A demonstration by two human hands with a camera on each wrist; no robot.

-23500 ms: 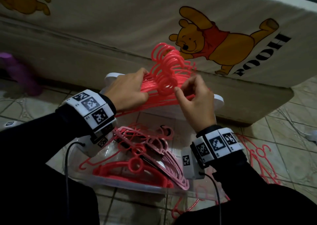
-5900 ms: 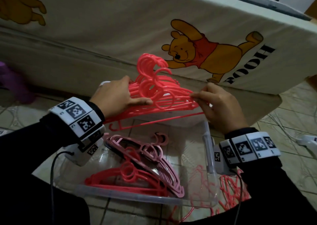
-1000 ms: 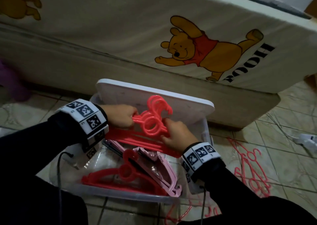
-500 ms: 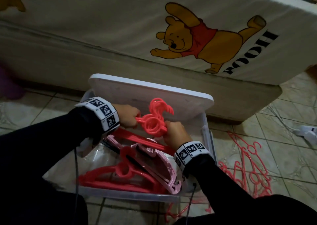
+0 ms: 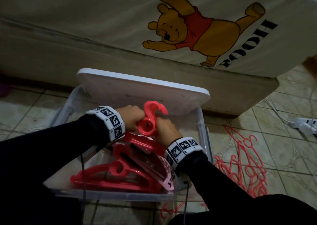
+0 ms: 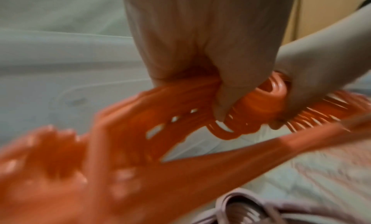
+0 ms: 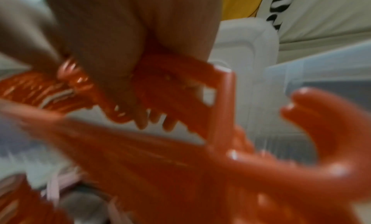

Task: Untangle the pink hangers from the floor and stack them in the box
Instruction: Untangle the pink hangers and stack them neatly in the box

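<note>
A bundle of several pink hangers [image 5: 151, 120] stands hooks-up inside the clear plastic box [image 5: 204, 139]. My left hand [image 5: 132, 118] grips the bundle on its left shoulder, and my right hand [image 5: 164, 128] grips it on the right, just beside the ring below the hooks. The left wrist view shows my left fingers [image 6: 220, 91] curled round the stacked hangers [image 6: 261, 110]. In the blurred right wrist view the right fingers [image 7: 124, 91] curl round the same bundle [image 7: 176, 87]. More pink hangers [image 5: 120, 175] lie lower in the box. A tangle of thin pink hangers [image 5: 243, 166] lies on the floor at right.
The box's white lid [image 5: 140, 92] leans at its far side against a mattress with a cartoon bear print [image 5: 188, 29]. Tiled floor [image 5: 283, 139] surrounds the box. A white cable and plug [image 5: 305, 123] lie at far right.
Both hands have brought the hanger bundle down from above the box into it, and over the last second closed in beside the ring under the hooks.
</note>
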